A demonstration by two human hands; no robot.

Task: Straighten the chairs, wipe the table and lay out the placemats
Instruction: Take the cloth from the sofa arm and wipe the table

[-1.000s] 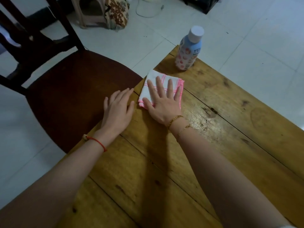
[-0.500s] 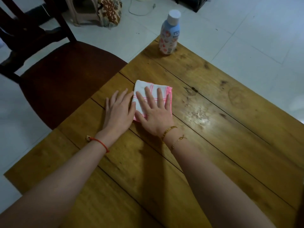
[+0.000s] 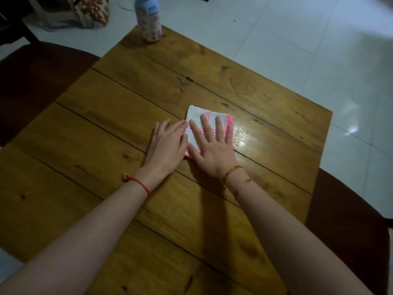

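A folded white cloth with pink stripes (image 3: pixel 196 116) lies on the wooden plank table (image 3: pixel 131 99) near its right side. My right hand (image 3: pixel 212 143) presses flat on the cloth with straight, spread fingers. My left hand (image 3: pixel 168 143) lies flat on the bare wood right beside it, fingertips touching the cloth's left edge. A dark brown chair seat (image 3: pixel 40 81) sits at the table's left edge, and another dark seat (image 3: pixel 344 222) shows at the right edge. No placemats are in view.
A pale blue and white bottle (image 3: pixel 148 20) stands upright at the table's far corner. A plastic stool with a patterned bag (image 3: pixel 93 11) sits on the white tiled floor (image 3: pixel 297 50) beyond. A wet sheen marks the wood right of the cloth.
Both hands and the cloth have slid from the table's left edge by the chair toward the middle and right. The view has swung right, and the second chair seat now shows.
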